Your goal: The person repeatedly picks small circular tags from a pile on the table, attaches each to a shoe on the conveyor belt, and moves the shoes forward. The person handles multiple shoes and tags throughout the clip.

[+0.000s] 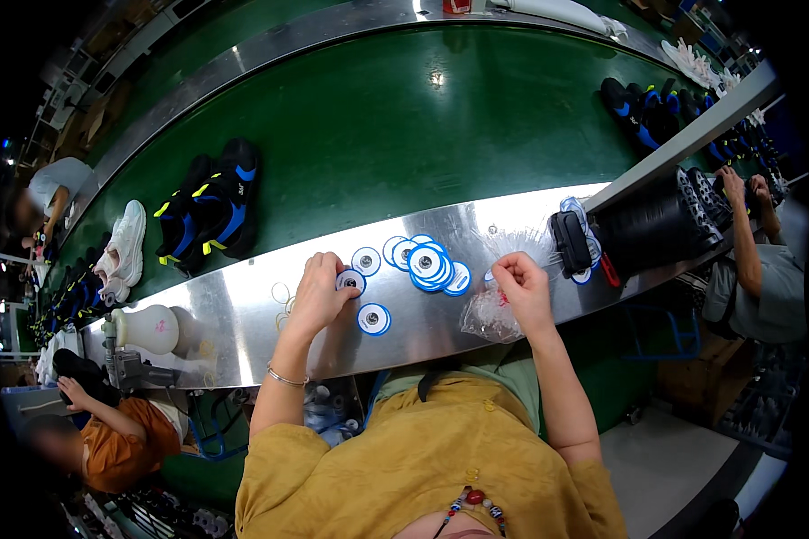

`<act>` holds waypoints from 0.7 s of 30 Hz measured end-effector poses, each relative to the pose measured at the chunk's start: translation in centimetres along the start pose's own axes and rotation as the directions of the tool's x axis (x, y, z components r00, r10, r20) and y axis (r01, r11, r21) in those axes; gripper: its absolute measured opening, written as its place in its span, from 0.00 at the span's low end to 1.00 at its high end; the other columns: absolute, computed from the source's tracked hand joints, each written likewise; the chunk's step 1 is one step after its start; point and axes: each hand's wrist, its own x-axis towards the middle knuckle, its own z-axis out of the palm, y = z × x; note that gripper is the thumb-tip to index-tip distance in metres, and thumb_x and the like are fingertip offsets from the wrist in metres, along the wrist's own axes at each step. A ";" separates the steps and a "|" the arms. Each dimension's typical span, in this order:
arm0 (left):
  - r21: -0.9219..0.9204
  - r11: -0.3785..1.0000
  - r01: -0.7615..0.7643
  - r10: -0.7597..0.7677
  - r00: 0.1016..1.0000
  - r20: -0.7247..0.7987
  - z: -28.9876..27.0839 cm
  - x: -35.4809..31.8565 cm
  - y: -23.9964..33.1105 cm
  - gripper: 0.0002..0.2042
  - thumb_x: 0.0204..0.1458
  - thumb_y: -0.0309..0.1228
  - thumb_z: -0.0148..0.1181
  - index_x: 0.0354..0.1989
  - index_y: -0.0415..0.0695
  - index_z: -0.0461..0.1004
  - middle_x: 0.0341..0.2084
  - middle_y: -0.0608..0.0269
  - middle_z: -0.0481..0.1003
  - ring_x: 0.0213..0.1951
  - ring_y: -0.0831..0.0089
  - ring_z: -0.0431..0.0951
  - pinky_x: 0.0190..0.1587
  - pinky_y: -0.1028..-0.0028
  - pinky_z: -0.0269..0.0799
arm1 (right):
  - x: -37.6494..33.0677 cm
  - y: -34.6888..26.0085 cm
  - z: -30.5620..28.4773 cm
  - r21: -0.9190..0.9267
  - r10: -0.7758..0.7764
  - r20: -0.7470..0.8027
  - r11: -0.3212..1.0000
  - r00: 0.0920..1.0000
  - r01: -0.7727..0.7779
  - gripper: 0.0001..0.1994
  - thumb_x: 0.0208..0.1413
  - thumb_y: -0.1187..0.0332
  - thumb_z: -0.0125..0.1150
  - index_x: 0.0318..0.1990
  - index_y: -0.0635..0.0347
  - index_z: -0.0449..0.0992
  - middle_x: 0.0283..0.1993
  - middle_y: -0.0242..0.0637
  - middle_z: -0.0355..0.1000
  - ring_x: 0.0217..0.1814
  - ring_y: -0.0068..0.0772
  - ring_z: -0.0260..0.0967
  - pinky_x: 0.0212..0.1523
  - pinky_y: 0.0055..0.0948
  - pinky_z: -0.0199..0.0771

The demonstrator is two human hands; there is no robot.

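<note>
On the steel ledge, my left hand [315, 295] is closed on a round white tag [351, 282] with a blue rim, its fingers at the tag's edge. Two more round tags [366, 261] lie close by, one behind it and one in front. To the right is an overlapping pile of the same tags [430, 265]. My right hand [523, 286] pinches with thumb and fingertips; what lies between them is too small to name. Beneath and beside it are a clear plastic bag [493, 316] and a fan of thin clear strands [517, 241].
A black case [570, 242] and black boots [661, 225] lie right. Black-blue shoes [229, 198] and white shoes [128, 242] stand on the green belt [404, 126]. A whitish container [148, 330] is left. Co-workers [121, 440] sit on both sides. A metal post [692, 130] slants at right.
</note>
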 end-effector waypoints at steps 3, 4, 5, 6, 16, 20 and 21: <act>-0.376 0.901 0.215 -0.185 0.976 0.113 -0.2 1.0 -0.4 0.15 0.42 0.24 0.65 0.38 0.37 0.68 0.27 0.57 0.72 0.31 0.67 0.72 0.36 0.72 0.70 | 0.2 0.2 0.1 -0.002 0.002 0.012 1.000 1.000 -0.001 0.02 0.55 0.74 0.58 0.32 0.63 0.73 0.22 0.23 0.66 0.22 0.09 0.58 0.21 0.13 0.57; -0.408 0.896 0.173 -0.147 0.985 0.095 -0.3 1.5 -0.4 0.15 0.43 0.24 0.65 0.38 0.37 0.69 0.26 0.58 0.72 0.29 0.68 0.72 0.34 0.73 0.70 | 0.3 0.0 0.2 -0.001 0.002 0.014 1.000 1.000 -0.002 0.02 0.55 0.75 0.58 0.32 0.63 0.72 0.22 0.23 0.66 0.22 0.09 0.58 0.22 0.13 0.56; -0.440 0.889 0.131 -0.109 0.991 0.075 -0.3 2.0 -0.3 0.14 0.43 0.23 0.64 0.39 0.37 0.69 0.24 0.59 0.72 0.27 0.70 0.71 0.33 0.74 0.70 | 0.3 -0.1 0.3 0.001 0.003 0.016 1.000 1.000 -0.003 0.02 0.55 0.76 0.57 0.32 0.63 0.72 0.22 0.23 0.66 0.22 0.09 0.57 0.22 0.13 0.55; -0.471 0.877 0.089 -0.072 0.996 0.055 -0.3 2.6 -0.2 0.14 0.44 0.23 0.63 0.40 0.36 0.69 0.23 0.60 0.72 0.25 0.72 0.71 0.31 0.74 0.70 | 0.4 0.0 0.3 -0.001 -0.007 0.013 1.000 1.000 0.007 0.02 0.55 0.75 0.58 0.32 0.63 0.72 0.22 0.23 0.66 0.22 0.09 0.58 0.22 0.13 0.56; -0.066 0.995 -0.074 0.076 0.997 0.027 0.9 4.2 1.1 0.18 0.37 0.26 0.69 0.39 0.38 0.72 0.37 0.53 0.67 0.46 0.56 0.67 0.48 0.66 0.67 | 0.6 0.6 -0.2 0.011 -0.023 -0.011 1.000 1.000 0.023 0.03 0.54 0.73 0.59 0.31 0.62 0.73 0.22 0.23 0.65 0.22 0.10 0.58 0.20 0.14 0.58; -0.035 0.997 -0.068 0.069 0.997 0.016 1.1 4.1 0.7 0.19 0.36 0.26 0.69 0.38 0.38 0.71 0.36 0.52 0.68 0.44 0.55 0.68 0.47 0.65 0.68 | 0.5 0.1 0.4 0.022 0.017 -0.003 1.000 1.000 -0.017 0.02 0.55 0.76 0.58 0.32 0.63 0.72 0.22 0.22 0.66 0.22 0.09 0.58 0.22 0.13 0.55; -0.026 0.997 -0.066 0.066 0.998 0.010 1.2 4.1 0.7 0.19 0.36 0.26 0.69 0.38 0.38 0.70 0.34 0.52 0.69 0.43 0.55 0.69 0.46 0.65 0.68 | 0.5 0.1 0.4 0.020 0.012 -0.001 1.000 1.000 -0.012 0.02 0.55 0.76 0.58 0.32 0.63 0.72 0.22 0.22 0.66 0.22 0.09 0.58 0.22 0.13 0.55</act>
